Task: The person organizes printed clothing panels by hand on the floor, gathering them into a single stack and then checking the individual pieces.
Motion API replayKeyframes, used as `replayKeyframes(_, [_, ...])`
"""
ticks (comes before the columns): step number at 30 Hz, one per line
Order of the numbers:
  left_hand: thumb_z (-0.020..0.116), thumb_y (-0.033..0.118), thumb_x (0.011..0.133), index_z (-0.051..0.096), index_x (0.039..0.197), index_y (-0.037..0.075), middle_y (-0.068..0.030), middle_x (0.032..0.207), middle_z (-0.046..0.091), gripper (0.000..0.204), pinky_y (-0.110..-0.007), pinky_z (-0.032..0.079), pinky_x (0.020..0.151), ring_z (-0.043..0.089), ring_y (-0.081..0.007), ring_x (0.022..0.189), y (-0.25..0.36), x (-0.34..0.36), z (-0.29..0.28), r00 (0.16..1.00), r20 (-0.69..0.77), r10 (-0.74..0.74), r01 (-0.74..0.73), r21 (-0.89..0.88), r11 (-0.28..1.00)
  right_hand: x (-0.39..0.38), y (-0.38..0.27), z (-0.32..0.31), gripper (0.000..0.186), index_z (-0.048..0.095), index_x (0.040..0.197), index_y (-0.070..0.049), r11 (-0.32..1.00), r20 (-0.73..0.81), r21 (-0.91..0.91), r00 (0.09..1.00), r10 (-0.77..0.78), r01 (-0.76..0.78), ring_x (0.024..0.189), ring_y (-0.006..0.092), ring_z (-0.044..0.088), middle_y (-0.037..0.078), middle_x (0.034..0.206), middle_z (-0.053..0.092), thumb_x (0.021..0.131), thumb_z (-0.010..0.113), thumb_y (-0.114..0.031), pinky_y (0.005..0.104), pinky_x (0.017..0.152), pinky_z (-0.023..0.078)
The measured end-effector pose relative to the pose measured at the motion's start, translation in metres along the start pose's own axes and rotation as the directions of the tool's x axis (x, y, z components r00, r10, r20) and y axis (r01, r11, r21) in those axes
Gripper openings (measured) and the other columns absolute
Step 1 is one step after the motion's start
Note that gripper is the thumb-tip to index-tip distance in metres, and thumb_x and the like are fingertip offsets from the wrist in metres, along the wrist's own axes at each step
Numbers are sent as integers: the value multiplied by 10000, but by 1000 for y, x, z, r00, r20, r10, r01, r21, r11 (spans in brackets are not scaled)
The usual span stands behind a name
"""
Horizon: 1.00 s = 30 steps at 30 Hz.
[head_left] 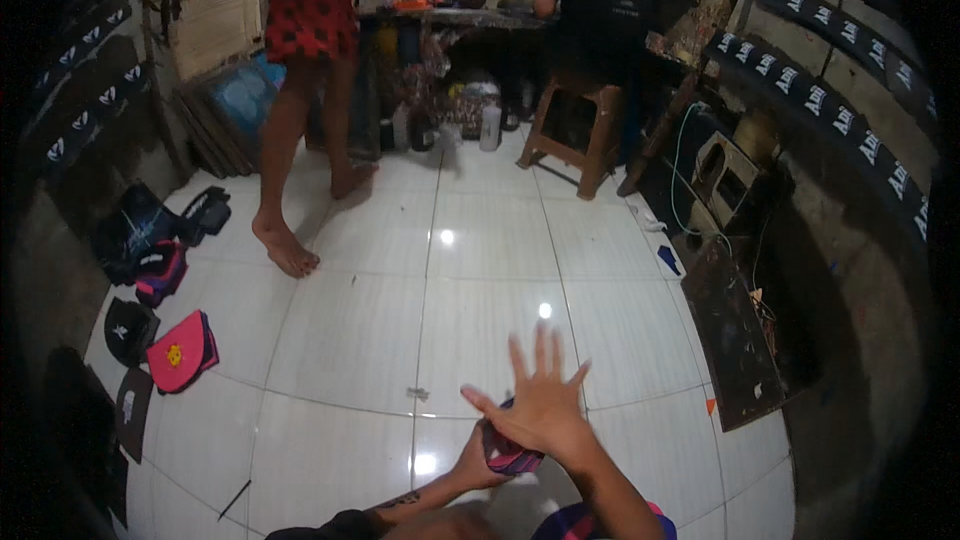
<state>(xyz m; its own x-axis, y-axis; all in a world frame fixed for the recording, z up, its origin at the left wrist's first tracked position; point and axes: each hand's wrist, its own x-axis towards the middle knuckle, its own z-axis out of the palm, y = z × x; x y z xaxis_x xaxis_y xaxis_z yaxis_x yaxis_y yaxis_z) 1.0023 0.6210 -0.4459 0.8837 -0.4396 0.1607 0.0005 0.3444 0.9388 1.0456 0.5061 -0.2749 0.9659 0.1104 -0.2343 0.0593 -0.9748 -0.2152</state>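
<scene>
My left hand (pixel 480 462) is closed round a small bundle of dark and pink fabric pieces (pixel 516 462), low in the middle of the head view. Just over that bundle, my right hand (pixel 545 405) is spread wide with its fingers apart and partly hides it. Whether the right palm touches the fabric, I cannot tell. Blue and pink fabric (pixel 568 522) lies at my lap, under my right forearm.
On the tiled floor at left lie a pink fabric stack (pixel 180 355), a black cap (pixel 130 330) and dark bundles (pixel 140 230). A person walks (pixel 310 0) at far left; another sits on a brown stool (pixel 575 125) by a workbench. A dark board (pixel 730 340) lies at right.
</scene>
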Motion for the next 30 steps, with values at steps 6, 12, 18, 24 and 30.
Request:
replayKeyframes(6, [873,170,680,195,1456,-39,-168,1401,436,1051,-405,375,1097,454,-238,1319,-15,-3,-14,999,32,15,-23,273,962,2,-9,16,1186,214,1552,-16,983,-418,-169,898,-135,69,1504,425,50,274,1609,119,776,325,-906,732,1106,71])
replayKeyframes(12, [830,150,708,225,1449,-27,-163,1375,444,973,-389,403,1070,483,-248,1273,-54,-5,-29,988,7,156,-154,216,964,22,-4,37,1169,217,1557,-46,1000,-25,-12,1000,-19,19,1497,441,54,253,1612,137,775,358,-903,762,1086,81])
replayKeyframes(18, [886,238,657,131,1459,-15,-201,1390,443,1129,-413,357,1117,460,-268,1318,-56,-1,-35,988,145,45,-91,331,939,28,7,14,1226,376,1447,79,998,222,-31,974,-47,55,1236,448,551,373,1375,473,621,700,-766,513,1024,458])
replayKeyframes(24, [922,248,602,147,1452,-6,-219,1410,398,1178,-441,329,1139,438,-289,1336,-19,-10,-8,1000,19,23,-29,398,917,40,34,2,277,672,770,130,987,625,95,779,40,-127,604,267,718,226,720,699,749,659,-145,378,524,581])
replayKeyframes(30, [943,220,601,175,1439,-24,-218,1426,375,1163,-436,339,1133,426,-292,1347,-24,-33,-4,994,-44,102,-69,478,876,3,22,-31,230,690,820,102,997,604,76,796,-30,-20,535,274,691,199,694,693,791,602,-109,387,504,573])
